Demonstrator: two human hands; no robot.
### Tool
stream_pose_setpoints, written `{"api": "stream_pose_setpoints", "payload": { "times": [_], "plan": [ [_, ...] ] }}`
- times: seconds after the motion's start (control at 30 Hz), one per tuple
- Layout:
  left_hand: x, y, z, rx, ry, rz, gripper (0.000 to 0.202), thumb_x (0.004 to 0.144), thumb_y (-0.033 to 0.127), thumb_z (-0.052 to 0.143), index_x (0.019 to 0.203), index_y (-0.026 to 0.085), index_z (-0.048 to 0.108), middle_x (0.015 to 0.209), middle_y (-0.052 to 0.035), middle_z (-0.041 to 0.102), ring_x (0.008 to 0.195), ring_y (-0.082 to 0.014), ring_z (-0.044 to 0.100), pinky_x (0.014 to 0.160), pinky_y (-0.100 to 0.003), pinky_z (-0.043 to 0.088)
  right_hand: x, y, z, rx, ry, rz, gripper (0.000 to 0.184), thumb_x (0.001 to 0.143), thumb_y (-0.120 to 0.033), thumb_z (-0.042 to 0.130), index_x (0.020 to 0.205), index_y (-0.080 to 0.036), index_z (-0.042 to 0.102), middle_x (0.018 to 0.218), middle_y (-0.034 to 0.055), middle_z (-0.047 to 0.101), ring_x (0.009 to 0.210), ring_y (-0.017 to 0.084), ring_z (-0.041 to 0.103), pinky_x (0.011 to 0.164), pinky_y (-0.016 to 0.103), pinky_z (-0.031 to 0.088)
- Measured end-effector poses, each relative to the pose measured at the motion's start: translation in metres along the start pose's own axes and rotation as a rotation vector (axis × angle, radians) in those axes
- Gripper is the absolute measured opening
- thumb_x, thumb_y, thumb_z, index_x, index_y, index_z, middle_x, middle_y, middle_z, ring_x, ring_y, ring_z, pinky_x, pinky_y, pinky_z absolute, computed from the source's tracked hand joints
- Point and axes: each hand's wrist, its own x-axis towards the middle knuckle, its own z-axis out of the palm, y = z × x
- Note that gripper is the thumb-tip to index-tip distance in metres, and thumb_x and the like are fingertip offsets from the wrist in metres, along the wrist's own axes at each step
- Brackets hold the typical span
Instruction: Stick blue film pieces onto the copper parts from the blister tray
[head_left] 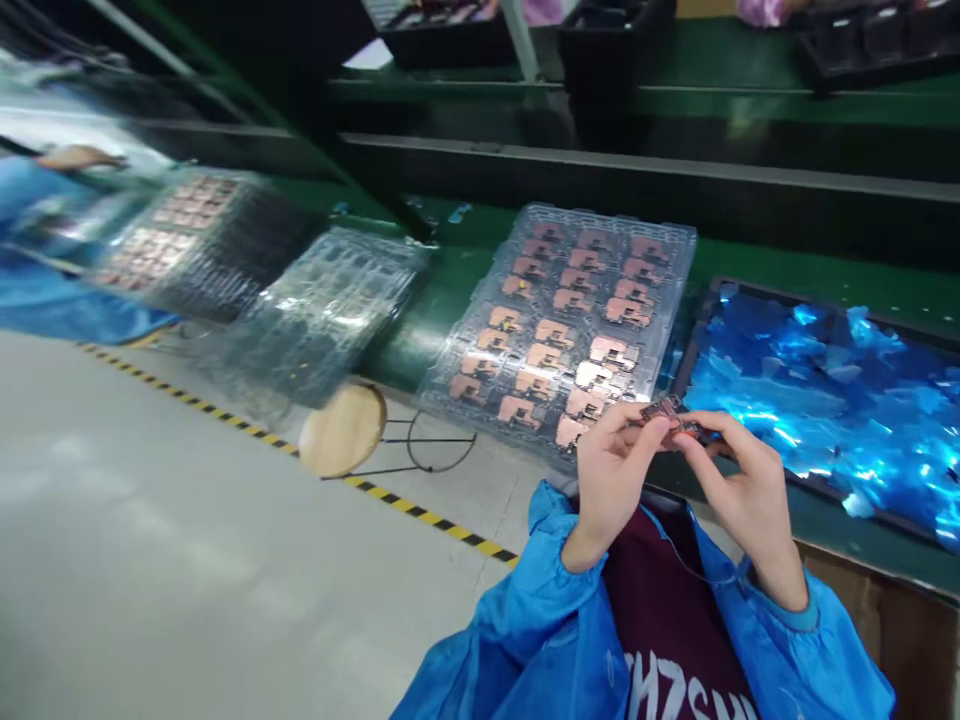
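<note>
Between my two hands I hold a small dark-and-copper electronic part (666,408), which looks like a phone circuit board. My left hand (616,462) pinches its left side between thumb and fingers. On the right side, my right hand (739,475) pinches it too, thumb tip close to the left thumb. Just left of the hands lies a clear plastic tray (469,325) with rows of similar copper-coloured parts (547,357). To the right is a dark tray (697,330) heaped with pieces of shiny blue film (817,380).
Further left are a stack of clear trays (330,310) and another stack with copper parts (169,230), beside a co-worker's blue sleeve (45,260). A round wooden stool (343,430) stands at the bench edge. Black bins (450,38) sit on the upper shelf.
</note>
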Motion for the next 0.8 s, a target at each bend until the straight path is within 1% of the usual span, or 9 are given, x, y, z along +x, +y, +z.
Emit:
{"api": "stream_pose_setpoints", "payload": {
  "times": [0.1,0.17,0.23,0.3,0.43,0.53,0.67,0.73,0.8],
  "plan": [
    [0.005,0.012,-0.026,0.076,0.025,0.034,0.021,0.091,0.039,0.082,0.098,0.019,0.08,0.088,-0.0064,0.083,0.075,-0.0224,0.081,0.071,-0.032,0.07,0.002,0.007,-0.003,0.024,-0.067,-0.022,0.019,0.109,-0.029,0.06,0.116,-0.028,0.078,0.11,0.0055,0.083,0.093,0.022,0.079,0.081,0.036,0.066],
    [0.016,0.025,-0.053,0.144,0.095,0.091,0.026,0.088,0.035,0.085,0.109,0.02,0.08,0.086,-0.0055,0.082,0.073,-0.0215,0.08,0.067,-0.031,0.067,0.003,0.012,-0.007,0.013,-0.048,-0.004,0.02,0.109,-0.03,0.06,0.116,-0.028,0.079,0.113,0.0055,0.083,0.092,0.022,0.079,0.081,0.038,0.067],
    [0.033,0.039,-0.084,0.254,0.124,0.166,0.029,0.084,0.034,0.087,0.109,0.02,0.08,0.086,-0.0054,0.081,0.071,-0.0209,0.077,0.067,-0.031,0.064,0.002,0.017,-0.011,-0.003,0.003,0.025,0.019,0.107,-0.031,0.062,0.115,-0.029,0.08,0.114,0.0057,0.083,0.089,0.023,0.079,0.077,0.038,0.067],
    [0.053,0.051,-0.114,0.45,0.055,0.235,0.019,0.085,0.034,0.086,0.098,0.021,0.081,0.089,-0.0065,0.081,0.075,-0.0211,0.076,0.073,-0.032,0.062,0.0,0.023,-0.013,-0.014,0.03,0.044,0.018,0.106,-0.033,0.064,0.114,-0.029,0.08,0.114,0.0059,0.083,0.089,0.023,0.079,0.077,0.039,0.067],
    [0.085,0.06,-0.156,0.804,-0.229,0.322,0.013,0.091,0.039,0.08,0.088,0.026,0.084,0.093,-0.0069,0.081,0.091,-0.0242,0.073,0.087,-0.035,0.056,-0.002,0.03,-0.014,-0.015,0.017,0.048,0.018,0.107,-0.033,0.064,0.111,-0.027,0.08,0.113,0.0066,0.083,0.09,0.024,0.079,0.078,0.04,0.067],
    [0.094,0.052,-0.172,0.92,-0.336,0.377,0.023,0.095,0.05,0.076,0.09,0.029,0.084,0.094,-0.0072,0.08,0.094,-0.0272,0.072,0.092,-0.04,0.053,-0.001,0.026,-0.013,-0.014,0.02,0.042,0.019,0.107,-0.031,0.062,0.109,-0.026,0.08,0.112,0.0073,0.083,0.091,0.023,0.079,0.078,0.038,0.066],
    [0.085,0.036,-0.18,0.981,-0.377,0.464,0.036,0.094,0.065,0.07,0.083,0.033,0.084,0.09,-0.0034,0.081,0.089,-0.0287,0.069,0.096,-0.045,0.05,-0.007,0.017,-0.009,0.002,0.063,0.016,0.021,0.108,-0.024,0.059,0.109,-0.024,0.08,0.105,0.0066,0.084,0.091,0.02,0.079,0.079,0.034,0.065],
    [0.079,0.032,-0.184,1.011,-0.339,0.424,0.023,0.094,0.059,0.072,0.089,0.041,0.085,0.096,0.0031,0.081,0.094,-0.0305,0.069,0.1,-0.048,0.049,-0.016,0.015,-0.005,0.023,0.08,-0.024,0.021,0.108,-0.022,0.058,0.109,-0.024,0.079,0.104,0.0056,0.084,0.093,0.019,0.08,0.083,0.033,0.065],
    [0.078,0.03,-0.187,1.043,-0.33,0.36,0.008,0.092,0.053,0.076,0.095,0.055,0.083,0.103,0.0134,0.081,0.105,-0.0352,0.068,0.109,-0.056,0.044,-0.027,0.016,0.0,0.049,0.075,-0.09,0.018,0.107,-0.021,0.061,0.107,-0.025,0.078,0.101,0.0037,0.084,0.092,0.017,0.08,0.085,0.031,0.066]
  ]
}}
